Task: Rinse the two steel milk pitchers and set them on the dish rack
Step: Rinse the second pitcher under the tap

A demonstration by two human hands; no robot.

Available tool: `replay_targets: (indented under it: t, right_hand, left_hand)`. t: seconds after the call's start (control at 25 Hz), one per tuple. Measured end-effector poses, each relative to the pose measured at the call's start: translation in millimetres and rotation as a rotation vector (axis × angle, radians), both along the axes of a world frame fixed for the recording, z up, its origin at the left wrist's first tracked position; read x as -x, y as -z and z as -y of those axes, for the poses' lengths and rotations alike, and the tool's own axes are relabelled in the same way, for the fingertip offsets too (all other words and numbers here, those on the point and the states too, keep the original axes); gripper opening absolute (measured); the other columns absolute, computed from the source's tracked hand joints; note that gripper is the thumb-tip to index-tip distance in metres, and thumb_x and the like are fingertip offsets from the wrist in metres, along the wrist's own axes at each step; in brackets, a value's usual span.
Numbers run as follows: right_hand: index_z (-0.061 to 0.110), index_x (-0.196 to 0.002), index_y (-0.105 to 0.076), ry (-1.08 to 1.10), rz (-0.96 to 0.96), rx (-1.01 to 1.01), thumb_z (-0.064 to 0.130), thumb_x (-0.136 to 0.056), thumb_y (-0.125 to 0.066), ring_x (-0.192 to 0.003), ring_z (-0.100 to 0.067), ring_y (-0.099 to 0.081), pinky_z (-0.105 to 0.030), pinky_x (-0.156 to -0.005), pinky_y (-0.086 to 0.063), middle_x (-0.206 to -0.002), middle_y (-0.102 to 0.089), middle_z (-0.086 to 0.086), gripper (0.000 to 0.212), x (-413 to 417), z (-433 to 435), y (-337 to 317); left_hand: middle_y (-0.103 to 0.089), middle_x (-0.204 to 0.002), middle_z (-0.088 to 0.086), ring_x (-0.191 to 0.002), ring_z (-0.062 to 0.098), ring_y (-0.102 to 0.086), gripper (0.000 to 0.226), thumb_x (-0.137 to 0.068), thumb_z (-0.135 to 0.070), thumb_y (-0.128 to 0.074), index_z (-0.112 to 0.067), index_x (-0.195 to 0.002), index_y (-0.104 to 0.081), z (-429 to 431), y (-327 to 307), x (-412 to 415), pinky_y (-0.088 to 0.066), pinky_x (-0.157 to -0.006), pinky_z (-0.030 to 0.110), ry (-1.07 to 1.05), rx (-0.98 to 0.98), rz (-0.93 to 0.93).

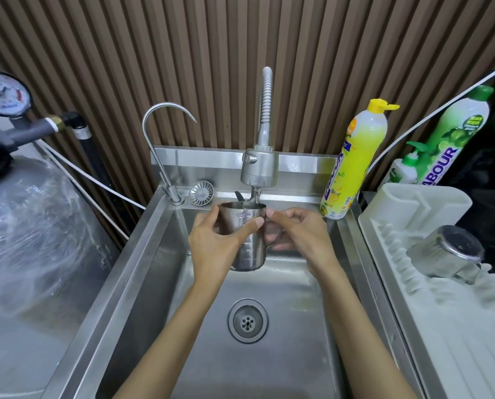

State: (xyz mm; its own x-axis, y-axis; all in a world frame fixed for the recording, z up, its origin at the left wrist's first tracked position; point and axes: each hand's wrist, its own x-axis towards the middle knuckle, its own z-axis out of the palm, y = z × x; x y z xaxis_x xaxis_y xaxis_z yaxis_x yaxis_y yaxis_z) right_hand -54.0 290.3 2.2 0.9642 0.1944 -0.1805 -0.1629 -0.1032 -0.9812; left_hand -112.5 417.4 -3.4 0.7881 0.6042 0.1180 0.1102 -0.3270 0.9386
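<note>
Left hand (211, 243) wraps pitcher (252, 254) body; right hand (298, 234) curls on its handle at 3 o'clock, faucet (260, 165) stream at 12.

Left hand (211, 243) and right hand (301, 234) bare; forearms (165, 341) bare to frame bottom. Left thumbnail (259, 224) short, plain.

Both arms outstretched, left grip (215, 240) and right grip (301, 234) curled.

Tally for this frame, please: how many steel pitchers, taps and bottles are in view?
Steel pitchers: 2
Taps: 2
Bottles: 3
Total: 7
</note>
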Motion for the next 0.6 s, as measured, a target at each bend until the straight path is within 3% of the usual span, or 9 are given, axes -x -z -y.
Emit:
replay_targets:
  t: [0.12, 0.2, 0.28, 0.36, 0.48, 0.56, 0.6]
  right_hand:
    - [0.017, -0.06, -0.053, 0.063, 0.256, 0.428, 0.034, -0.075, -0.071, -0.068, -0.027, -0.069, -0.04, -0.07, -0.056, -0.069, -0.071, -0.008, 0.03, 2.5, 6.1, -17.9]
    - [0.018, -0.059, -0.049, 0.069, 0.434, 0.676, 0.035, -0.077, -0.069, -0.075, -0.026, -0.062, -0.032, -0.067, -0.045, -0.069, -0.064, -0.004, 0.032, 7.3, 11.3, -30.7]
    - [0.018, -0.061, -0.048, 0.075, 0.496, 0.772, 0.034, -0.078, -0.069, -0.077, -0.026, -0.056, -0.03, -0.063, -0.036, -0.071, -0.061, -0.005, 0.031, 9.3, 15.4, -39.2]
    - [0.016, -0.065, -0.05, 0.083, 0.501, 0.709, 0.027, -0.079, -0.068, -0.081, -0.026, -0.06, -0.033, -0.066, -0.044, -0.081, -0.068, -0.008, 0.026, 3.1, 17.4, -37.4]
    - [0.014, -0.067, -0.046, 0.075, 0.38, 0.303, 0.012, -0.08, -0.067, -0.088, -0.018, -0.066, -0.029, -0.08, -0.052, -0.104, -0.071, -0.004, 0.025, -8.8, 14.2, -20.5]
    - [0.009, -0.071, -0.047, 0.008, 0.257, 0.074, 0.008, -0.081, -0.066, -0.087, -0.008, -0.065, -0.023, -0.084, -0.052, -0.112, -0.069, -0.006, 0.022, -12.5, 8.3, -8.9]
    - [0.008, -0.071, -0.048, -0.026, 0.199, 0.003, 0.008, -0.081, -0.067, -0.087, -0.004, -0.065, -0.029, -0.089, -0.052, -0.111, -0.069, -0.006, 0.021, -13.5, 5.6, -4.3]
  left_hand:
    - [-0.073, -0.093, -0.003, -0.088, 0.006, -0.067, 0.043, -0.059, -0.04, -0.084, -0.02, -0.096, -0.071, 4.6, 10.6, 3.3, -0.048, -0.084, 0.019, 0.148, 0.154, -0.096]
    - [-0.074, -0.097, 0.0, -0.099, 0.013, -0.068, 0.041, -0.065, -0.022, -0.083, -0.016, -0.103, -0.069, 9.0, 16.3, 0.3, -0.049, -0.091, 0.025, 0.281, 0.348, -0.074]
    - [-0.073, -0.102, -0.001, -0.101, 0.012, -0.066, 0.05, -0.068, -0.009, -0.079, -0.016, -0.114, -0.064, 13.8, 19.7, -7.6, -0.049, -0.094, 0.027, 0.341, 0.45, -0.016]
    - [-0.071, -0.107, 0.001, -0.103, 0.011, -0.064, 0.057, -0.067, -0.002, -0.078, -0.014, -0.119, -0.059, 19.5, 17.6, -17.7, -0.048, -0.095, 0.023, 0.332, 0.441, 0.055]
    - [-0.067, -0.104, -0.007, -0.09, -0.007, -0.064, 0.067, -0.062, 0.011, -0.077, -0.021, -0.116, -0.054, 21.1, 7.7, -28.6, -0.048, -0.078, 0.007, 0.239, 0.424, 0.174]
    - [-0.062, -0.103, -0.008, -0.089, -0.01, -0.062, 0.072, -0.055, 0.01, -0.079, -0.029, -0.111, -0.053, 13.7, 0.4, -29.3, -0.047, -0.078, 0.009, 0.181, 0.323, 0.258]
    - [-0.062, -0.106, -0.004, -0.095, -0.002, -0.062, 0.071, -0.052, 0.004, -0.08, -0.027, -0.111, -0.055, 8.6, -1.3, -28.0, -0.049, -0.082, 0.016, 0.17, 0.221, 0.287]
